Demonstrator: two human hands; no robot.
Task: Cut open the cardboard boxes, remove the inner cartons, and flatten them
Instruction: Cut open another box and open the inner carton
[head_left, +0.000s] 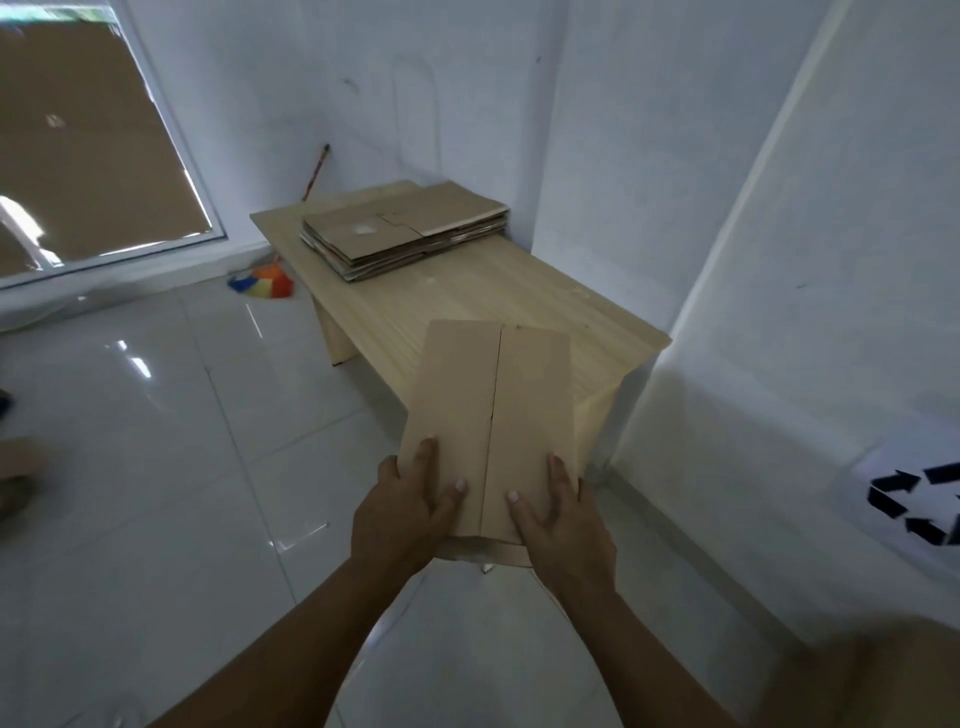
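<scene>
Two hands hold one brown cardboard box (488, 415) up in the air, in front of the near end of a low wooden table (467, 291). The box is long and its far end tips away toward the table. Its top is made of two flaps that meet in a line down the middle. The left hand (405, 509) grips the near left corner of the box. Its thumb lies on top of the left flap and its fingers are curled around the left edge. The right hand (561, 519) grips the near right corner the same way, with its thumb on the right flap and its fingers wrapped over the right side. The two thumbs are close to the middle line, one on each side, but they do not touch. Most of the box sticks out past the hands, away from the person. At the far end of the table sits a stack of flat cardboard (405, 228), well apart from the held box. A colorful broom (265, 283) leans in the corner by the wall, and its bristles rest on the shiny white floor (156, 415).
</scene>
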